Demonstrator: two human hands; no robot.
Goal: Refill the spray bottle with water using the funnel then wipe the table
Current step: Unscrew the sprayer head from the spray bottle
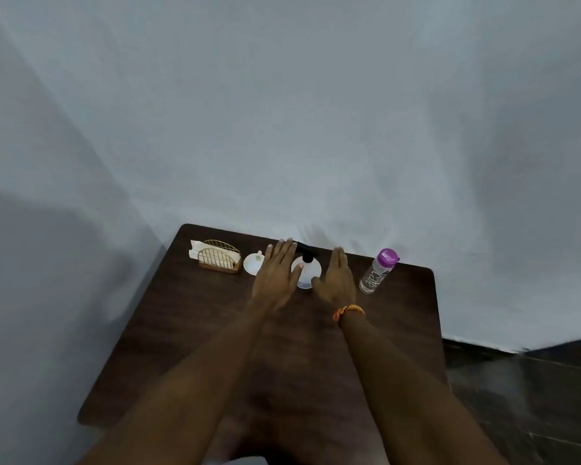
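Observation:
A clear spray bottle [307, 270] with a black trigger head stands at the far middle of the dark wooden table [188, 330]. My left hand [275, 273] is flat with fingers extended just left of the bottle. My right hand [336, 280], with an orange thread on its wrist, is flat just right of it. Neither hand grips the bottle. A white funnel [253, 263] lies mouth-up left of my left hand. A clear water bottle [378, 271] with a purple cap stands to the right. A gold wire holder [219, 258] with white napkins sits at the far left.
The table stands in a corner of pale grey walls [316, 129]. Its right edge drops to a dark tiled floor [534, 397]. Bare wood lies between my forearms and the table's near edge.

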